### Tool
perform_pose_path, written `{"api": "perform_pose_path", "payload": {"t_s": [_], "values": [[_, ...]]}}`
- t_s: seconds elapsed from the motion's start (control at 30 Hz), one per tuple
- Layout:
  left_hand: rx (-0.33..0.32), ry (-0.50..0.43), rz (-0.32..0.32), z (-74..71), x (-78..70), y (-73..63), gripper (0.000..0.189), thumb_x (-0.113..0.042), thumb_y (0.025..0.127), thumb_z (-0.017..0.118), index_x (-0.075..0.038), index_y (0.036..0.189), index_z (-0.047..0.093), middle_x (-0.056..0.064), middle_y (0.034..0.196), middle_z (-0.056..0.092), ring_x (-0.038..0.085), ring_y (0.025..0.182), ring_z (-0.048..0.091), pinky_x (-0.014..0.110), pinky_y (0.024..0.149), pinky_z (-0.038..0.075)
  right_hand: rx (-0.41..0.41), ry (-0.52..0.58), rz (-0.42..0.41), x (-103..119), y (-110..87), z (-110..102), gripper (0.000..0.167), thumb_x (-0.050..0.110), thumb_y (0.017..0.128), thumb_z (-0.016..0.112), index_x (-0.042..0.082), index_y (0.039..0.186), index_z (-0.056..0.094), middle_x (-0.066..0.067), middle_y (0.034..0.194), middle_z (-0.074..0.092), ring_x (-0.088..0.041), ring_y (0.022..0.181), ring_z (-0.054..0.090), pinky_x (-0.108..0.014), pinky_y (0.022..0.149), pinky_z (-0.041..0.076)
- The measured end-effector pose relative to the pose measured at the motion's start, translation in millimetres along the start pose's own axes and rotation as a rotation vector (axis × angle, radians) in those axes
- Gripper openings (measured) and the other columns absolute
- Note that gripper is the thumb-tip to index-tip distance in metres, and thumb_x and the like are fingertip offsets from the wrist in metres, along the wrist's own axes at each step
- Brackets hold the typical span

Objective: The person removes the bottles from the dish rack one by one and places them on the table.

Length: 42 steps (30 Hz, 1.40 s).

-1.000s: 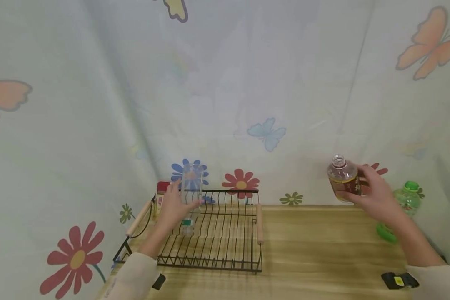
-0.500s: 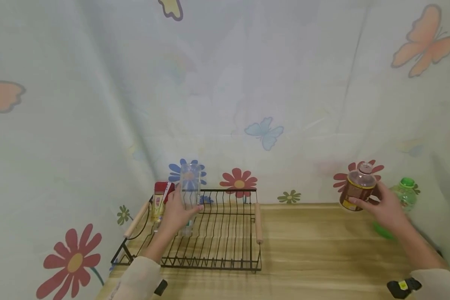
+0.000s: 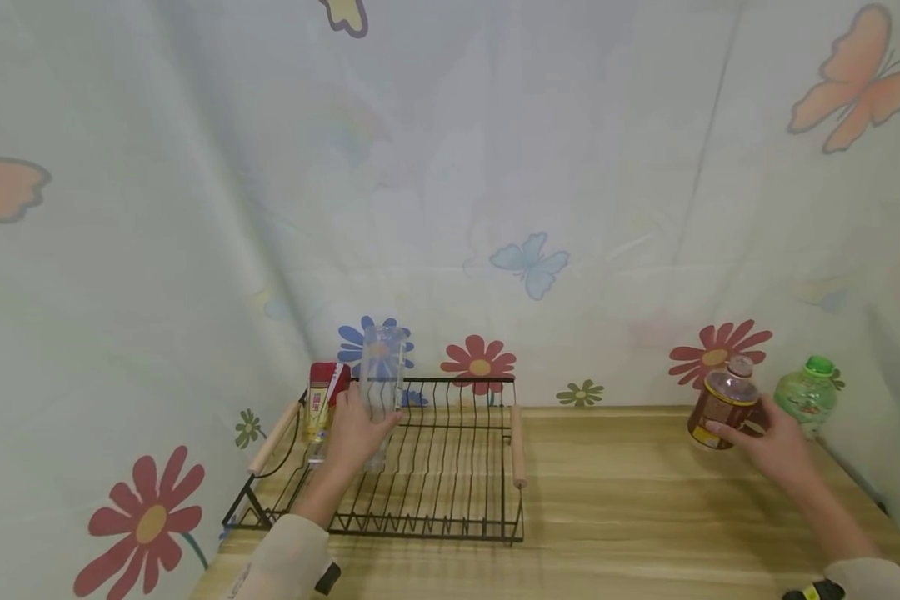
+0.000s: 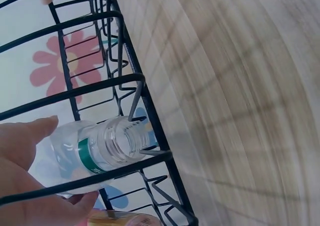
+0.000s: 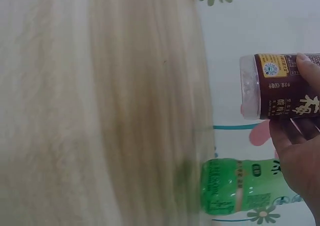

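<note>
My left hand (image 3: pixel 354 437) holds a clear plastic bottle (image 3: pixel 381 358) upside down in a black wire dish rack (image 3: pixel 420 527). In the left wrist view, the bottle's uncapped neck (image 4: pixel 125 140) points down among the rack's wires, and a green label band shows. My right hand (image 3: pixel 783 450) grips an upright drink bottle (image 3: pixel 722 412) with a dark brown label, its uncapped mouth upward. It is over the right side of the wooden table. Right beside it, a green plastic bottle (image 3: pixel 806 396) with a green cap stands behind my right hand.
Another bottle (image 3: pixel 317 412) with a red and yellow label sits at the rack's left end. The rack has wooden handles (image 3: pixel 518 446) on both sides. Wood-grain table (image 3: pixel 607 483) stretches between rack and right hand. A flowered curtain (image 3: pixel 435 208) hangs behind.
My right hand has brought the brown-labelled bottle rightward and down toward the table, near the green bottle. The left hand keeps hold of the clear bottle, nearly in place.
</note>
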State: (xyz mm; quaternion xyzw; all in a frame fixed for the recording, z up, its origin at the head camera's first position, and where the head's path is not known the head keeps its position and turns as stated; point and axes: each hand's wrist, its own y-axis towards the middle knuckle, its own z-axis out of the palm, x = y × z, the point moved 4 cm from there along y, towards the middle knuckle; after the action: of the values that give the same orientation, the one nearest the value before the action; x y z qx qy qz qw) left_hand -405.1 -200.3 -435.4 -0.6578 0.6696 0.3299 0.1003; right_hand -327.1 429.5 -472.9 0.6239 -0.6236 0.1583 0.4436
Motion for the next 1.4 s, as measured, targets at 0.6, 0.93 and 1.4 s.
{"api": "perform_pose_path", "payload": {"t_s": [0.6, 0.93, 1.4], "values": [[-0.043, -0.030, -0.022, 2.7, 2.8, -4.9, 0.098, -0.039, 0.089, 0.086, 0.005, 0.158, 0.033, 0.030, 0.135, 0.046, 0.043, 0.111, 0.058, 0.058, 0.087, 0.055, 0.024, -0.023, 0.032, -28, -10.5, 7, 0.090, 0.032, 0.095, 0.083, -0.012, 0.155, 0.033, -0.046, 0.139, 0.049, -0.063, 0.124, 0.052, -0.010, 0.070, 0.043], [-0.045, -0.036, -0.027, 3.7, 1.7, -4.5, 0.099, -0.040, 0.089, 0.086, 0.003, 0.159, 0.032, 0.029, 0.137, 0.046, 0.042, 0.113, 0.057, 0.059, 0.090, 0.054, 0.045, -0.011, 0.069, -35, -13.5, 11, 0.093, 0.034, 0.098, 0.080, -0.015, 0.157, 0.027, -0.049, 0.145, 0.041, -0.066, 0.129, 0.045, -0.066, 0.097, 0.049], [-0.054, -0.047, -0.042, 3.2, 1.9, -5.8, 0.100, -0.039, 0.088, 0.087, 0.006, 0.158, 0.031, 0.029, 0.138, 0.045, 0.044, 0.118, 0.056, 0.061, 0.095, 0.052, 0.078, -0.100, 0.108, -36, -10.8, 13, 0.100, 0.043, 0.098, 0.077, -0.018, 0.155, 0.023, -0.052, 0.144, 0.038, -0.068, 0.126, 0.044, -0.078, 0.098, 0.039]]}}
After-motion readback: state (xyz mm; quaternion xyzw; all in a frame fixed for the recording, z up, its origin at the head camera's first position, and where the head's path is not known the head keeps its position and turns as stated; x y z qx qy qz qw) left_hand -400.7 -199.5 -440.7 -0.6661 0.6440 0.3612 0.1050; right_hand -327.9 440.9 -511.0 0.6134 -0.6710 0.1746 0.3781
